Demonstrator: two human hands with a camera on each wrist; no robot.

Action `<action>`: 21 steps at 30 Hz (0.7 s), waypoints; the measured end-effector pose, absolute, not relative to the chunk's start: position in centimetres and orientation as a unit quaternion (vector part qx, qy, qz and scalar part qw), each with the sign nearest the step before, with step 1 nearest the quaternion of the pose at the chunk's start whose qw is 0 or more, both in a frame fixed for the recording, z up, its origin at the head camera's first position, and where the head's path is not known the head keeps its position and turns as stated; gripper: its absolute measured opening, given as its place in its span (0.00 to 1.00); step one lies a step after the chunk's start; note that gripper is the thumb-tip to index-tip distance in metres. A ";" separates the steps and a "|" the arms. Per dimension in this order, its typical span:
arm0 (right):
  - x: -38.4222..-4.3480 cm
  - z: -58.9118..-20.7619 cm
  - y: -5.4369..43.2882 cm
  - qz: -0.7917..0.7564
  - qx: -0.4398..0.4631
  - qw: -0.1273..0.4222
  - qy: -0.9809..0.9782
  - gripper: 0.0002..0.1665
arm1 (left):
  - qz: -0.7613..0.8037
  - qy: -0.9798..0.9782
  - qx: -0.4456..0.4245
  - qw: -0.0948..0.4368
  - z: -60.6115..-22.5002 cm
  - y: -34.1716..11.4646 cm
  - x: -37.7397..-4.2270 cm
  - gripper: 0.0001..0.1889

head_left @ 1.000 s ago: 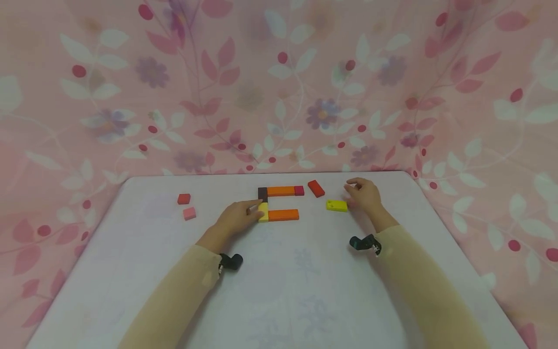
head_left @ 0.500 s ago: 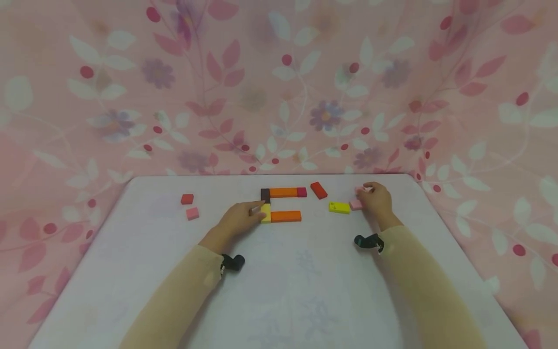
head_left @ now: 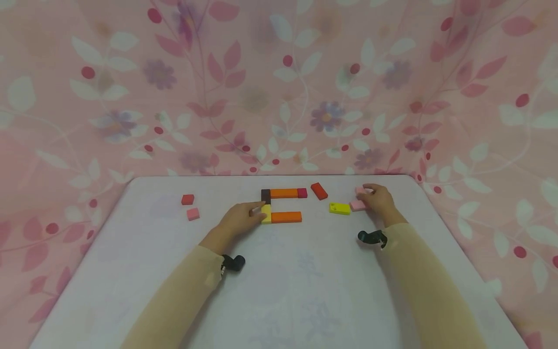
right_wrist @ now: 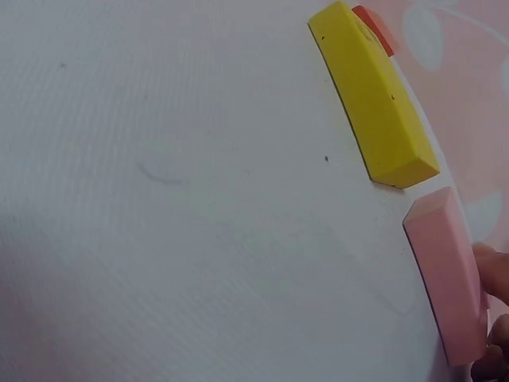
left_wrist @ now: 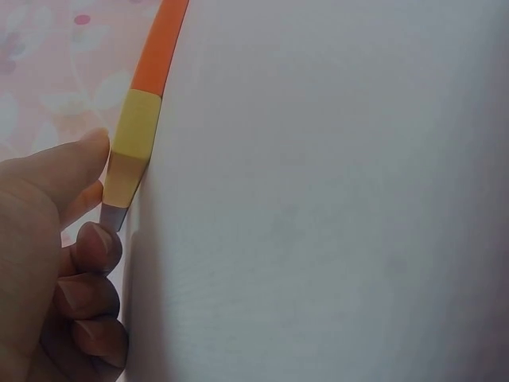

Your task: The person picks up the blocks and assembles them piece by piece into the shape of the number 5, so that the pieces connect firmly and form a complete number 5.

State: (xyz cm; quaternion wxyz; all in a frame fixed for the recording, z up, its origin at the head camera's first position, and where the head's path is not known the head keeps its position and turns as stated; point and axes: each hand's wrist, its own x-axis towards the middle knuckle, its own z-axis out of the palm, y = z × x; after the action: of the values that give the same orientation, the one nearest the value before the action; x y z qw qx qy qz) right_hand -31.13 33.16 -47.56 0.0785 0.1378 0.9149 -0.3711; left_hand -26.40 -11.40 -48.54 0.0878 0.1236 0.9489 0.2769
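In the head view my left hand (head_left: 240, 217) is at a row of flat blocks, thumb and index finger at a yellow block (head_left: 266, 214). A dark brown block (head_left: 266, 195) sits just beyond it, partly behind my fingertip. The left wrist view shows my thumb against the yellow block's side (left_wrist: 135, 127), the other fingers bent. My right hand (head_left: 380, 202) is at the far right, its thumb and index finger pinching a pink block (head_left: 361, 191). Nearer lies a second pink block (head_left: 358, 206), large in the right wrist view, with my fingertips behind it.
Orange blocks (head_left: 286, 217) extend rightward from the yellow and brown ones; the far one ends in a crimson block (head_left: 302, 193). A red block (head_left: 319, 191) and bright yellow block (head_left: 339, 208) lie right. Red (head_left: 187, 199) and pink (head_left: 193, 214) blocks lie left on the white table (head_left: 296, 291).
My right hand has moved right from beside the bright yellow block to the pink blocks and its fingers have closed there. My left hand stays at the yellow block.
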 end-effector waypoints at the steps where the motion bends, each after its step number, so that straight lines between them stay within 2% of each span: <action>1: -31.2 -47.6 33.3 -0.367 0.136 0.082 0.917 0.40 | 0.277 0.949 0.123 0.089 -48.5 -11.4 -26.4 0.29; 12: -31.2 -47.9 33.3 -0.364 0.139 0.064 0.919 0.37 | 0.276 0.949 0.119 0.092 -48.3 -11.4 -26.2 0.28; 21: -31.2 -47.7 33.3 -0.375 0.151 0.083 0.911 0.37 | 0.277 0.949 0.120 0.091 -48.3 -11.4 -26.3 0.28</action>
State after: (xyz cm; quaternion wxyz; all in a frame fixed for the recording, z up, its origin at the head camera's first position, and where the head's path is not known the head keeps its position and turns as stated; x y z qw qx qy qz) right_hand -31.24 33.32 -47.74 0.0831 0.1505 0.9111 -0.3746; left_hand -26.29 -11.39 -48.28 0.0907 0.1203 0.9491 0.2766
